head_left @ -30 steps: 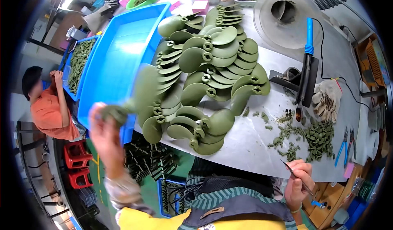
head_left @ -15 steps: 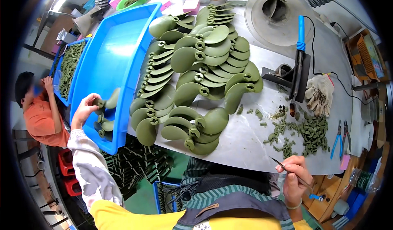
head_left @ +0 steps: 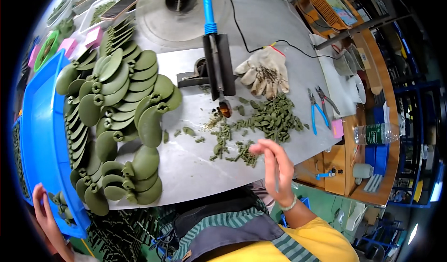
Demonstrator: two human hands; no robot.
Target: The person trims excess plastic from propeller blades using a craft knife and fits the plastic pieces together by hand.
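Observation:
My left hand (head_left: 46,215) is at the lower left, beside the near end of a blue tray (head_left: 60,141). Its fingers are stretched out and hold nothing I can see. A few green propeller-like plastic parts (head_left: 65,210) lie in that end of the tray. My right hand (head_left: 278,176) hangs over the table's near edge, fingers extended, with its fingertips by the green plastic scraps (head_left: 274,117). No tool shows in it. Rows of overlapping green two-bladed propellers (head_left: 149,124) with slotted hubs cover the left part of the table.
A blue-handled soldering iron (head_left: 209,15) rests on a dark stand (head_left: 226,71), its cord running right. Around it are a stained glove (head_left: 267,71), blue pliers (head_left: 314,113) and a wide translucent funnel-like hood (head_left: 153,20). A plastic bottle (head_left: 377,134) lies at the right.
My view has swung to the right. My left hand has let go of the propeller in the tray. My right hand has moved up to the scraps; the thin pointed tool it held no longer shows.

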